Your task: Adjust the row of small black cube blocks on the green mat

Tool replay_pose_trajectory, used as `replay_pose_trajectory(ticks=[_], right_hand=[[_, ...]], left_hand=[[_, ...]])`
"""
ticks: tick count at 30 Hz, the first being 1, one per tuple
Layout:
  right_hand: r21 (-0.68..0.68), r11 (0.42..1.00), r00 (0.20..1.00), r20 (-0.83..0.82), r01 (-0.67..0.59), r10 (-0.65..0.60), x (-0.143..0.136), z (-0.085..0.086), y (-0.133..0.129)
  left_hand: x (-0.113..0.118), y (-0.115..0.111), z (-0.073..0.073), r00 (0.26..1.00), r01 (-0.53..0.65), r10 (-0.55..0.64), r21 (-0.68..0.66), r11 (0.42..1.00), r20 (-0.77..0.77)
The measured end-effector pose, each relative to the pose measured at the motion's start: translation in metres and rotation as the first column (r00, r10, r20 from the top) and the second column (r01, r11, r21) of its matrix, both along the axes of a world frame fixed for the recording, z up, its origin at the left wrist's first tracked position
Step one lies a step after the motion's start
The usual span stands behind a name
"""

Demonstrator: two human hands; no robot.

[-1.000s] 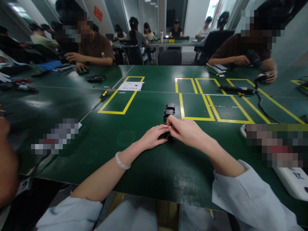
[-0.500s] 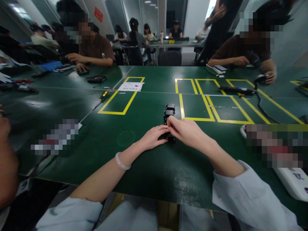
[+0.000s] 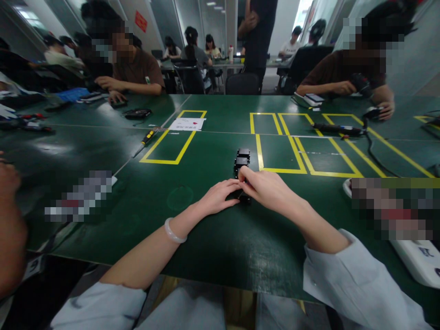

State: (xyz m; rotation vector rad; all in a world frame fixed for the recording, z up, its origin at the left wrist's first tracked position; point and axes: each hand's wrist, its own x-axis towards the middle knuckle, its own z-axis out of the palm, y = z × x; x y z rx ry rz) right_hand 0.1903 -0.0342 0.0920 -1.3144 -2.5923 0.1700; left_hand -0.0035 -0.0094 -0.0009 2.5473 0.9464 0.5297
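A black segmented part (image 3: 242, 161), made of several blocks in a row, lies on the green table in front of me. My left hand (image 3: 219, 196) is curled against the near left side of this part, thumb and fingertips gripping it. Over the same near end, my right hand (image 3: 270, 187) is closed in a pinch. A thin sliver shows under its fingertips, too small to name. The fingers of both hands meet and cover the middle of the black part.
Yellow tape outlines (image 3: 280, 170) mark the green table (image 3: 213, 243). A yellow-black screwdriver (image 3: 148, 137) and a paper sheet (image 3: 188, 123) lie at the left. Power strips (image 3: 417, 261) flank me. Co-workers sit across, one holding a black power tool (image 3: 361, 85); an arm intrudes at far left.
My hands and the black part look almost unmoved. In the background, a standing person in dark clothes has shifted from right to left.
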Motion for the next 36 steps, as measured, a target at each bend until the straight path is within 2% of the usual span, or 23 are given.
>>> replay_pose_trajectory(ticks=[10,14,22,29,36], right_hand=[[-0.019,1.0,1.0,-0.03,-0.008,0.008,0.0,0.0014,-0.0007],[-0.015,1.0,1.0,-0.001,0.001,-0.001,0.0001,0.0013,0.0002],[-0.022,0.999,0.998,-0.063,-0.03,0.028,0.0014,0.0011,-0.0019],[-0.021,1.0,1.0,0.007,0.011,-0.011,-0.0009,0.0024,-0.0006],[-0.033,0.999,0.998,-0.047,-0.037,0.035,0.0008,0.0012,-0.002]], left_hand=[[-0.0007,0.0018,-0.0045,1.0,0.005,-0.005,0.016,1.0,0.015],[-0.0002,0.0012,-0.0022,1.0,0.014,-0.014,0.009,1.0,0.003],[0.0001,0.0003,-0.0006,1.0,0.005,-0.005,0.013,1.0,0.008],[0.0003,0.0005,-0.0006,1.0,0.009,-0.009,0.013,1.0,0.006],[0.0,-0.0001,0.0015,1.0,-0.001,0.001,0.009,1.0,-0.005]])
